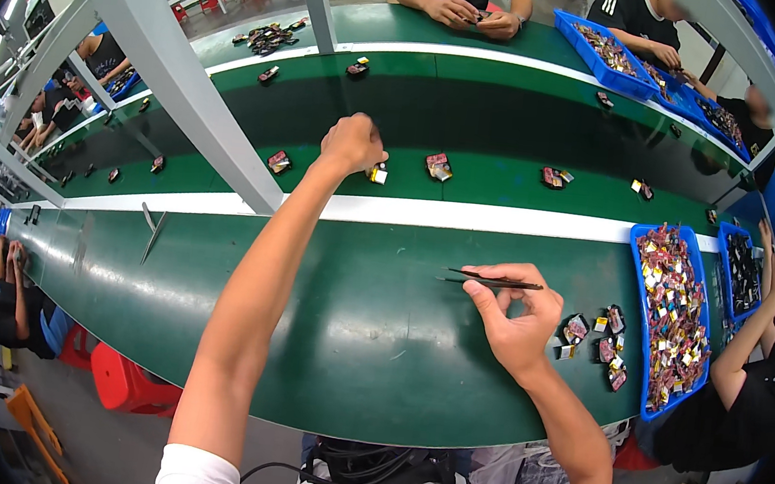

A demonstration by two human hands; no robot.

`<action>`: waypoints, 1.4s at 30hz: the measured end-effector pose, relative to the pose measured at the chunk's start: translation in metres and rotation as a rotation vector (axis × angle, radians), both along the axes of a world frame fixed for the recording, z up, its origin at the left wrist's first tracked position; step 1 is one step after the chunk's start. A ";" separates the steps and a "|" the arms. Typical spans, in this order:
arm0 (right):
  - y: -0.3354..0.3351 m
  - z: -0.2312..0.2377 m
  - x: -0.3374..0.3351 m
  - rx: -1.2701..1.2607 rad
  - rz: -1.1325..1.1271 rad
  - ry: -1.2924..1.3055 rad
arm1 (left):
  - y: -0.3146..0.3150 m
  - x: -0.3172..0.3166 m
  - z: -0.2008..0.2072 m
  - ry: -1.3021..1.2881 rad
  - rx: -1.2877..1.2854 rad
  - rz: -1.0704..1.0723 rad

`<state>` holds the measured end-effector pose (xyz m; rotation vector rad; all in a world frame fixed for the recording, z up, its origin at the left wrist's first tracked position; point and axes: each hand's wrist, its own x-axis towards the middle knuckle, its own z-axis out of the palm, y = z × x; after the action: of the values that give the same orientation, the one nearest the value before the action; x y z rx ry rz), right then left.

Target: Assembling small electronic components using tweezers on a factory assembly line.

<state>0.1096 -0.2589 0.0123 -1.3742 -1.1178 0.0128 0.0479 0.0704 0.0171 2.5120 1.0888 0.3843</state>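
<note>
My left hand (pixel 353 142) reaches out over the dark green conveyor belt. Its fingers curl down, closed at a small electronic assembly (pixel 378 174) with a silver-and-yellow battery; the fingertips are partly hidden. Over the near green table, my right hand (pixel 519 320) grips black tweezers (pixel 497 280), whose tips point left and stand slightly apart with nothing between them. Beside the right hand, several small red-and-black assemblies (pixel 575 329) with yellow-and-silver batteries lie loose on the table. Similar pieces, such as one assembly (pixel 438 166) right of my left hand, sit spaced along the belt.
A blue tray (pixel 646 340) heaped with assemblies stands at the right, beside another blue tray (pixel 726 242) of black parts. A grey metal post (pixel 180 60) rises at the left. Metal tweezers (pixel 154 236) lie on the table. Several other people work around the line.
</note>
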 end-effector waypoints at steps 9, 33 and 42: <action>-0.001 0.003 0.001 -0.051 0.071 0.207 | -0.055 -0.083 0.014 -0.409 -0.243 -0.034; -0.005 -0.005 -0.015 -0.196 0.141 0.196 | -0.202 -0.094 -0.020 -0.835 -1.032 -0.024; -0.004 -0.003 -0.015 -0.183 0.031 0.076 | -0.206 -0.094 -0.020 -0.886 -1.064 -0.032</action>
<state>0.0944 -0.2634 0.0096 -1.5061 -1.0942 0.1925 -0.0465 -0.1361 -0.0028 1.1945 0.6027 0.6069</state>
